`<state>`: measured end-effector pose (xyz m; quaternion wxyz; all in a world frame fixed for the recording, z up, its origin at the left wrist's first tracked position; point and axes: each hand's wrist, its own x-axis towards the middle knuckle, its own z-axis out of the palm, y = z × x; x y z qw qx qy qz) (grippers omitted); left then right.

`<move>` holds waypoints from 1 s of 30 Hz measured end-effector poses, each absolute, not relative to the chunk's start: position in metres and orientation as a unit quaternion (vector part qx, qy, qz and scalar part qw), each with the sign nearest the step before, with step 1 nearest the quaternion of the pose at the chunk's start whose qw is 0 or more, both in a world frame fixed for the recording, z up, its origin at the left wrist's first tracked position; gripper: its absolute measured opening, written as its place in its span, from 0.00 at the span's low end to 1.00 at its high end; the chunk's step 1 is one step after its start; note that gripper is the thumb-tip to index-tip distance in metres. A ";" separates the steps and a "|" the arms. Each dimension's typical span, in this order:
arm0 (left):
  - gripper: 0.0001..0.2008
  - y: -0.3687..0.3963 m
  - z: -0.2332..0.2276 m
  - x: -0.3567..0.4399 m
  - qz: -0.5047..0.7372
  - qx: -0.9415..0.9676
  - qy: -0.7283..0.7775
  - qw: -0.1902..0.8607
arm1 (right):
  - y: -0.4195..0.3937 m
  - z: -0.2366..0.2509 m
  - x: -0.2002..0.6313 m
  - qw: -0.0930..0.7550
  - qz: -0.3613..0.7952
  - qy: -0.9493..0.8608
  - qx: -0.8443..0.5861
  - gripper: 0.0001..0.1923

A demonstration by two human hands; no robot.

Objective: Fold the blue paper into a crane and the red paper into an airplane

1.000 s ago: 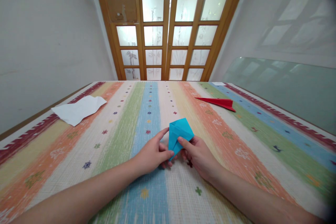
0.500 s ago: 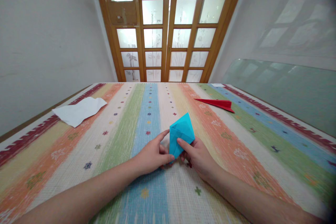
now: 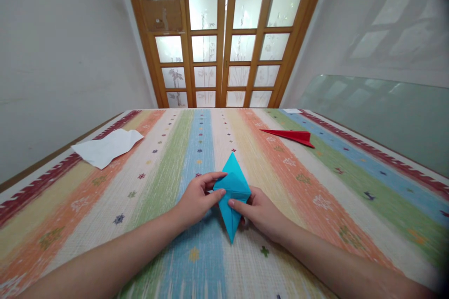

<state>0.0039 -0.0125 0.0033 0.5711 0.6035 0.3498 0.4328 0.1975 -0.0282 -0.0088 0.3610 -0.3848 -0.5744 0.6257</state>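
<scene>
Lying at the far left near the table's edge was a crumpled white sheet of paper (image 3: 107,146), well apart from everything else, with bare striped cloth between it and the middle. The table (image 3: 351,196), covered in a multicoloured striped cloth, ran out of the picture at both lower corners, so its near edge was cut off. The left hand (image 3: 196,198) came in from the lower left, its forearm cut by the frame, thumb and fingertips pinching the left corner of a turquoise kite-shaped folded paper (image 3: 232,191). That paper lay in the middle of the table, one point towards the door and the other towards the person; its underside was hidden. The right hand (image 3: 257,210) pressed on the paper's right side, its fingers partly tucked behind the fold and hard to make out. Both hands were close together, clamped on the paper. Farther right and back, a red folded paper plane (image 3: 291,136) lay alone, with open cloth around it. A pane of glass (image 3: 386,117) leaned along the right wall.
</scene>
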 end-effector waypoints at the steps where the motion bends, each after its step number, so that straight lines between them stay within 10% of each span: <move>1: 0.21 -0.012 0.003 0.004 0.437 0.606 0.353 0.564 | -0.028 -0.009 0.198 0.360 0.626 -0.575 -0.385 0.17; 30: 0.16 -0.015 0.006 0.000 0.418 0.756 0.396 0.310 | -0.022 -0.009 0.197 0.390 0.676 -0.505 -0.368 0.25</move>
